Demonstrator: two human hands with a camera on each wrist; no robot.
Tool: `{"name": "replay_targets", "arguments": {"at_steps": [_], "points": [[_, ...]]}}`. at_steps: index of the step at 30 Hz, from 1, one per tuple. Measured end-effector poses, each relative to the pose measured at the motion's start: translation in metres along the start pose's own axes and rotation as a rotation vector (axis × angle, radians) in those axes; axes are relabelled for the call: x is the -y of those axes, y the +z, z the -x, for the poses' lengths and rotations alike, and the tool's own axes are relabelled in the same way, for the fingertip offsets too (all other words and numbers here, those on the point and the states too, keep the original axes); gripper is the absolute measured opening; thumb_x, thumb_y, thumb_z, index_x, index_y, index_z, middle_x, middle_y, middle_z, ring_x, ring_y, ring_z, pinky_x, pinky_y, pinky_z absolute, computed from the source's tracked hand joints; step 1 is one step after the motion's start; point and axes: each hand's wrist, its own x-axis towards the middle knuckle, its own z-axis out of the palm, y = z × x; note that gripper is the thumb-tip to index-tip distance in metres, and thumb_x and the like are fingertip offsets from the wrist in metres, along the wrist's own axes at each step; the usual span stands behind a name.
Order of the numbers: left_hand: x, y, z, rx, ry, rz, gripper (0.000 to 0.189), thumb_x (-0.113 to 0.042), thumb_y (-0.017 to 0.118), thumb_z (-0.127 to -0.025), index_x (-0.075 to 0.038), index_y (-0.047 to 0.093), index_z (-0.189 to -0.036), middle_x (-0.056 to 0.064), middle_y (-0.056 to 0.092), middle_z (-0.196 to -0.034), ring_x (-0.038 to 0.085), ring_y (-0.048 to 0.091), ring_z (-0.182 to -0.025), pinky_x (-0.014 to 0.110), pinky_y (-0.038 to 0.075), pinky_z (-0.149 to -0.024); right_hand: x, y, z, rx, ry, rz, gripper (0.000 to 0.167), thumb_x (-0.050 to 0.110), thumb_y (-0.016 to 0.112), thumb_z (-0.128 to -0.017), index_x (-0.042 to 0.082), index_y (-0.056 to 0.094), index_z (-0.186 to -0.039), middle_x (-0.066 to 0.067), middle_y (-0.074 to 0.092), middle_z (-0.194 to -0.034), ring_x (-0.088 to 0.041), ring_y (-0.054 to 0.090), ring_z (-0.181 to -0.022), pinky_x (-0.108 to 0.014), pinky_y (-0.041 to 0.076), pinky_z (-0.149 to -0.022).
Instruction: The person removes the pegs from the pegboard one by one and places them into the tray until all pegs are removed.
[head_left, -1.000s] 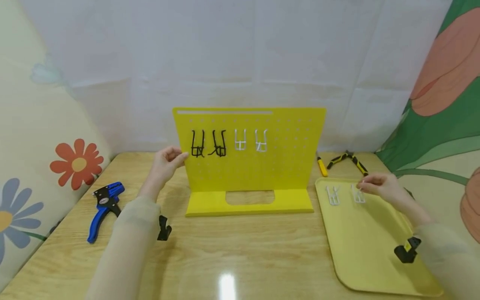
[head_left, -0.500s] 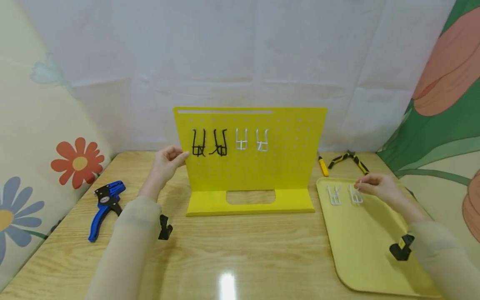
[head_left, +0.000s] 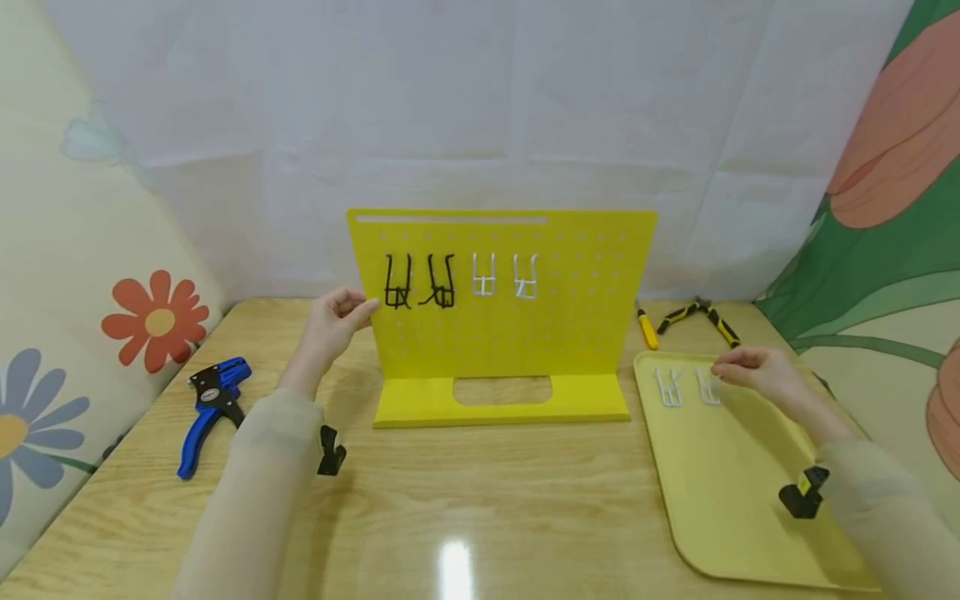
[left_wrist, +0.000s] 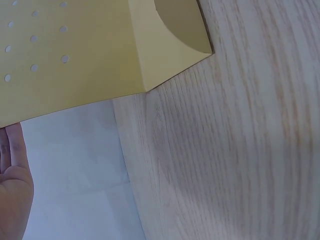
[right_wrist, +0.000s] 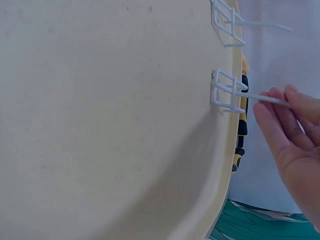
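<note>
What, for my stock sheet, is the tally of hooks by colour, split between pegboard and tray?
Black hooks on the pegboard: 2
White hooks on the pegboard: 2
White hooks at the tray: 2, one of them pinched by the right hand
Total: 6 hooks (2 black, 4 white)

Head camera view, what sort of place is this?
Probably a makeshift tabletop work area: a wooden table holds a yellow pegboard with hooks and a blue-handled tool, with a white sheet behind.
</note>
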Motion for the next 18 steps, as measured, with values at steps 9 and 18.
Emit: {"name": "replay_targets", "arguments": {"at_steps": [9,18], "points": [[-0.001,-0.001,0.001,0.006,-0.003,-0.007,0.025,-0.016,0.058,-0.094,0.008,0.055,-0.101,-0.025,0.061,-0.073,-0.006,0.060,-0.073,0.010,0.054,-0.070,0.020,-0.005,0.000,-0.160,-0.094,0.065,0.047,0.029,0.061,-0.093,-0.008,0.055,-0.121,0.039,0.054,-0.086,0.020,0.052,-0.080,-0.004,0.045,-0.070],[-0.002,-0.001,0.001,0.006,-0.003,0.015,0.023,-0.015,0.058,-0.094,0.007,0.055,-0.100,-0.024,0.061,-0.073,-0.006,0.060,-0.073,0.010,0.054,-0.070,0.058,0.001,0.001,-0.371,-0.232,0.070,0.056,0.024,0.065,-0.090,-0.001,0.046,-0.136,-0.019,0.052,-0.135,0.018,0.048,-0.104,0.002,0.042,-0.083]]}}
